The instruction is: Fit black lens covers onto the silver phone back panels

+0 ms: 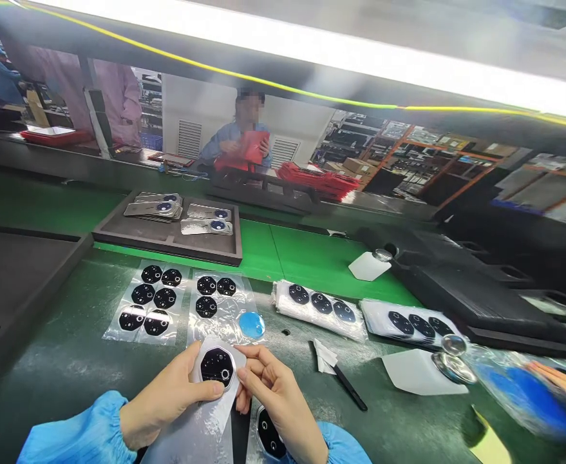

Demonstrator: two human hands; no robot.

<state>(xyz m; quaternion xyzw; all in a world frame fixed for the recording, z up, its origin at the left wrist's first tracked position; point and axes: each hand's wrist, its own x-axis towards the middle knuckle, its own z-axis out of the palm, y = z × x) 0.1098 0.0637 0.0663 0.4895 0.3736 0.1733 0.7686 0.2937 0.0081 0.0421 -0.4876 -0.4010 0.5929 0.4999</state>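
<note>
My left hand grips a pale, flat panel that looks like a phone back cover, its thumb on the black octagonal camera lens cover near the top. On the panel's right edge, beside that lens cover, the fingers of my right hand are pinched together. Partly hidden under my right wrist lies another panel with a black lens cover. Just beyond my hands, two clear sheets carry black lens covers, a fuller left sheet and a right sheet with a blue round film.
A dark tray holds several panels at the back left. Stacked lens-cover sheets, a black stick with white cloth and a white pump bottle lie rightward. Another person's hand is by blue film. People work behind.
</note>
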